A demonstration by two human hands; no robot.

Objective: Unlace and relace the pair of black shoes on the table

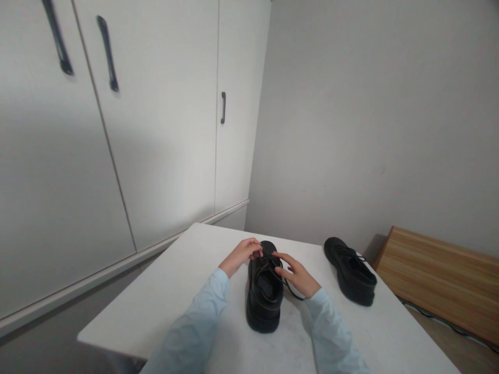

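A black lace-up shoe stands on the white table with its heel toward me and its toe pointing away. My left hand is at the front left of the lacing, its fingertips pinched together on the black shoelace. From the right, my right hand reaches over the lacing; its index finger and thumb are apart and rest at the shoe's edge. A loose lace end hangs down the right side and lies on the table under my right wrist.
A second black shoe, with its lace in place, stands near the right edge of the white table. White cupboards with dark handles rise at the left. Beyond the table's right side is a wood-grain board, with a cable below it.
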